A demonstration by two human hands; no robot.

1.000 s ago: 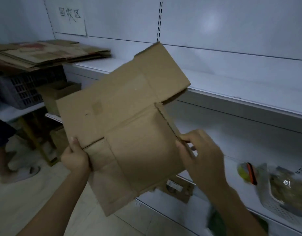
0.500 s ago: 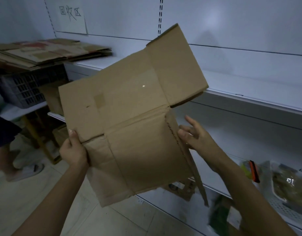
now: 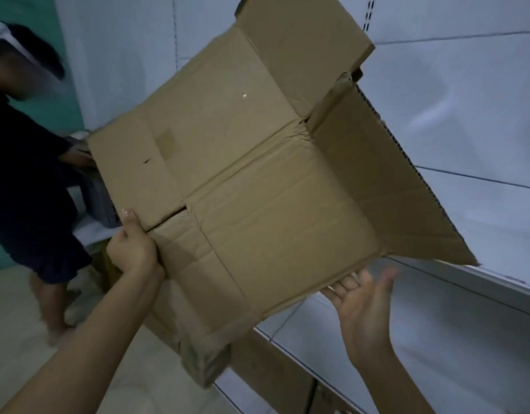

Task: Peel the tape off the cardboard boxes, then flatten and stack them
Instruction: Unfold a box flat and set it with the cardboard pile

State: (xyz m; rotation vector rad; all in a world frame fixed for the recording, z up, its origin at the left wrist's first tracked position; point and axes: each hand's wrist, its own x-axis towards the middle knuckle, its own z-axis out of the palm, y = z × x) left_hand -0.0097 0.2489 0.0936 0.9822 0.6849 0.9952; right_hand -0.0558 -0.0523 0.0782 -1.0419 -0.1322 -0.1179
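Two hands: my left hand grips the cardboard box mid-frame; my right hand spreads open-fingered beneath, lower right.

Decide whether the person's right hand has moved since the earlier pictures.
Yes. The right hand has left the perforated flap edge of the cardboard box and dropped, now open beneath its lower corner, below the front edge of the white shelf.

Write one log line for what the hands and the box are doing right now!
left hand: grips cardboard box edge | right hand: open, below box's lower corner | box: held in air, flaps open, not stacked
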